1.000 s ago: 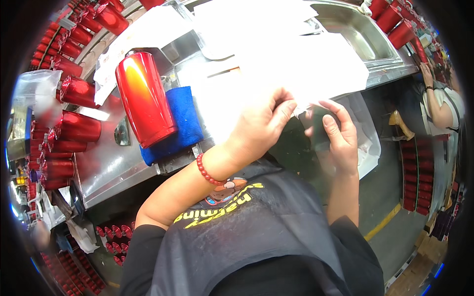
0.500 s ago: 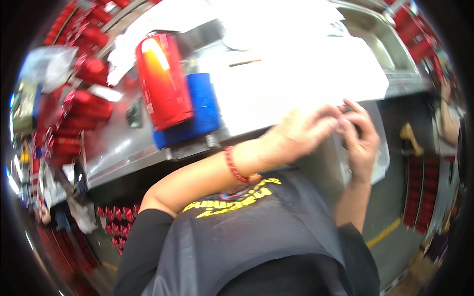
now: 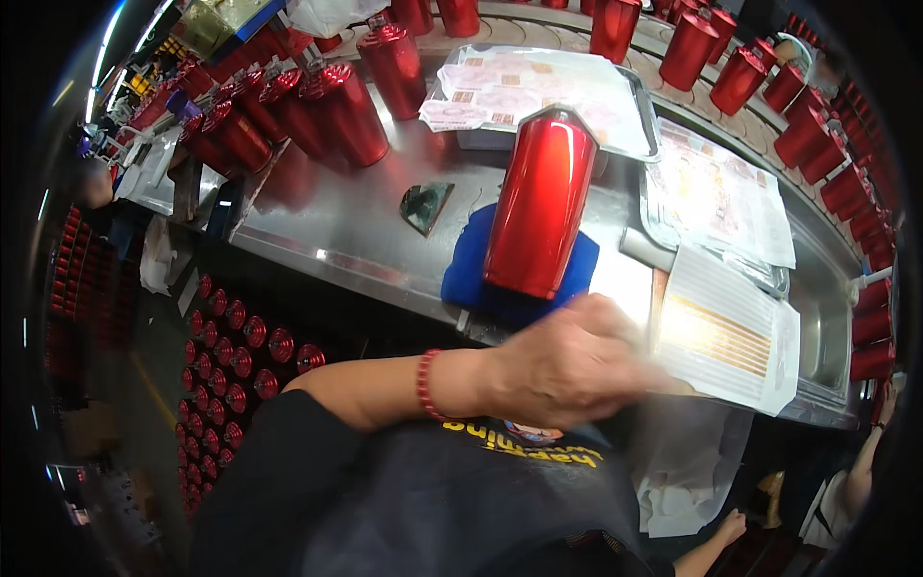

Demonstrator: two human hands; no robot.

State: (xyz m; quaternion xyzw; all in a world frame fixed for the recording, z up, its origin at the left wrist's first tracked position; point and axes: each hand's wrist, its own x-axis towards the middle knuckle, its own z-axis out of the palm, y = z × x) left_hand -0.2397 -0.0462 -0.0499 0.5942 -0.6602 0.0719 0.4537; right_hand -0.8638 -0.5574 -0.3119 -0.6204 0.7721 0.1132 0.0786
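Observation:
My left hand, with a red braided bracelet at the wrist, is closed and blurred. It is in front of the blue pad, and whatever its fingers hold is hidden. On that pad a glossy red metal cylinder, like a fire extinguisher body, lies with its shouldered top away from me. Right of the hand is a white sheet with gold stripes, at the bench edge. My right hand hangs low at the right, fingers curled, below a translucent plastic sheet; I see nothing in it.
Several red cylinders stand at the bench's back left, others along a curved conveyor. Two trays carry printed sheets. A dark green shard-like piece lies left of the pad. A sink and another person's arm are at the right.
My view has swung to the right side of the bench less and its left more. My hands, close together before, are apart; the right one has dropped low.

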